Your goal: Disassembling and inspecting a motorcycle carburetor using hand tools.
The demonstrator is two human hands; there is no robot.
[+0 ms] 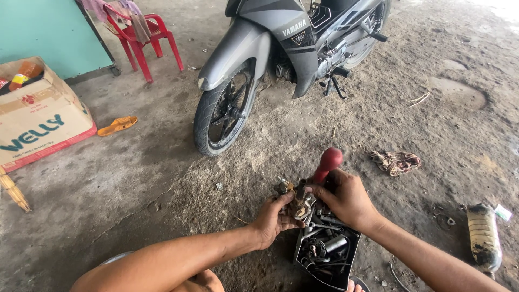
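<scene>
Head view looks down on a grey motorbike (292,48) parked on a dusty concrete floor (135,162), and nearer, a black tray of loose sockets and tools (327,251) on the ground. Just above the tray's far end, the left hand (273,220) is curled tight round a small grimy metal part (297,203), while the right hand (346,199) is closed round a red-handled screwdriver (327,162) bearing on it; a slipping tip could likely jab the left fingers or drop the part into dirt
</scene>
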